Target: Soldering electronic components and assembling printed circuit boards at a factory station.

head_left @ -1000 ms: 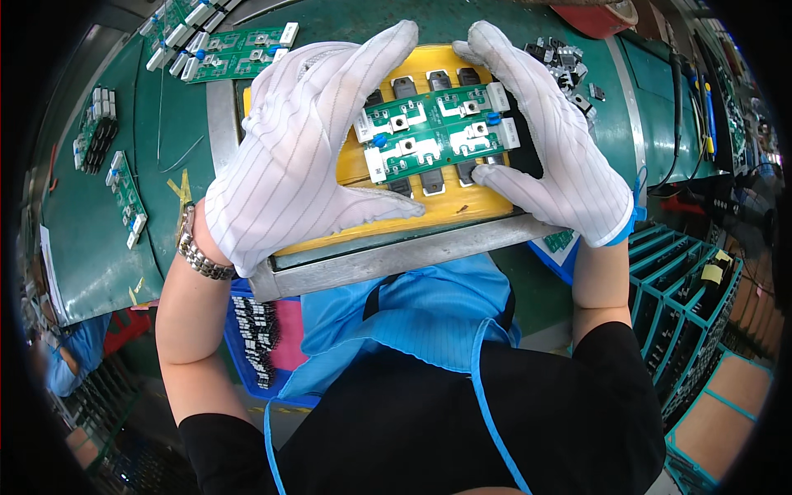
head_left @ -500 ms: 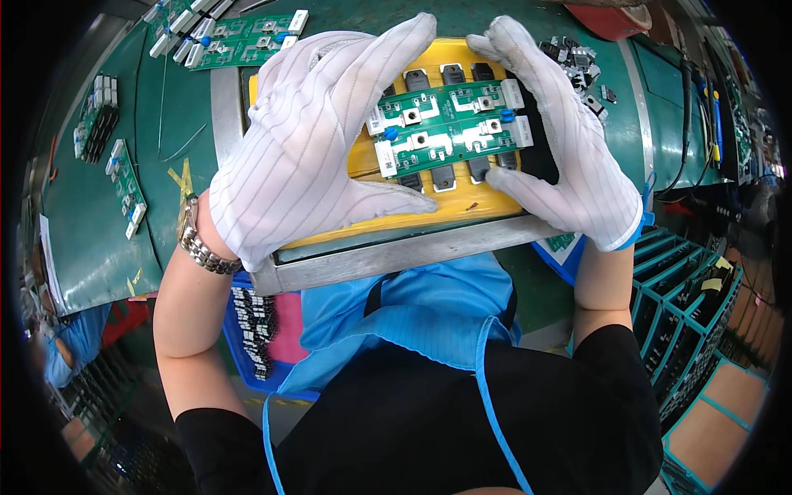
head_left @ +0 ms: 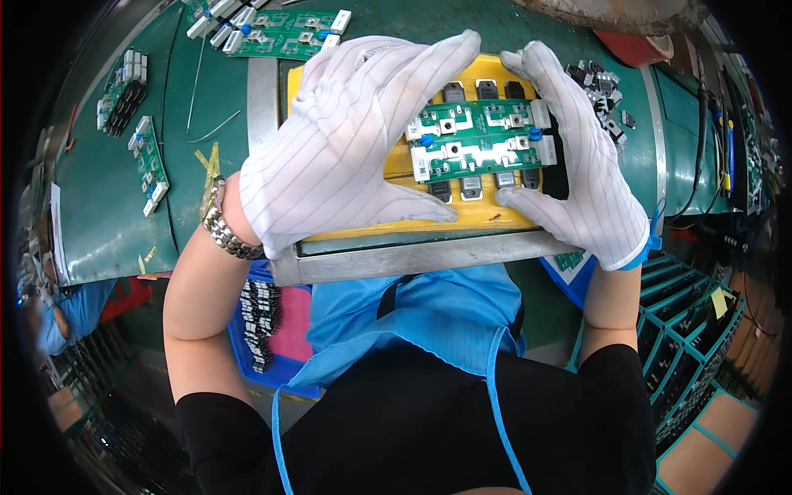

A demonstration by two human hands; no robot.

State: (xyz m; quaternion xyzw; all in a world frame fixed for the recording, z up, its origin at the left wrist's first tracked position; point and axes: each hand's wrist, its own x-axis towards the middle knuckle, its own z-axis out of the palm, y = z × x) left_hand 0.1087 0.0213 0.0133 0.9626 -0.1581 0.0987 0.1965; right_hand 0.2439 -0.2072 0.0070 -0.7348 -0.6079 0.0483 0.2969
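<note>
Slid rightward across the view since the earlier frame, with hands and bench (head_left: 107,223) alike, yet scarcely altered in pose. Spread wide with the left hand (head_left: 330,157), thumb low and fingers high, around the near-left end of a green circuit board (head_left: 483,136). Curved just as wide with the right hand (head_left: 594,169) about the opposite end. Hard to tell whether pressing on anything at either side — impossible to judge contact between the right thumb and the nearest of the black components (head_left: 471,186).

Easy to see the board lying between both grips, over those components, partly covering them, above a yellow block (head_left: 478,221). Unable to see much of the block's left side behind the left hand, or most of the right fingers, tucked behind the foremost one.

Just able to make out a heap of small parts (head_left: 598,95) beyond the right fingers, too jumbled to count. Cut off at the top edge, with a brownish rounded object (head_left: 615,12) overlapping a red bowl (head_left: 631,48) — hard to identify. Likewise cropped past the left fingertips, with a second green board (head_left: 289,35) partly under white-ended pieces
</note>
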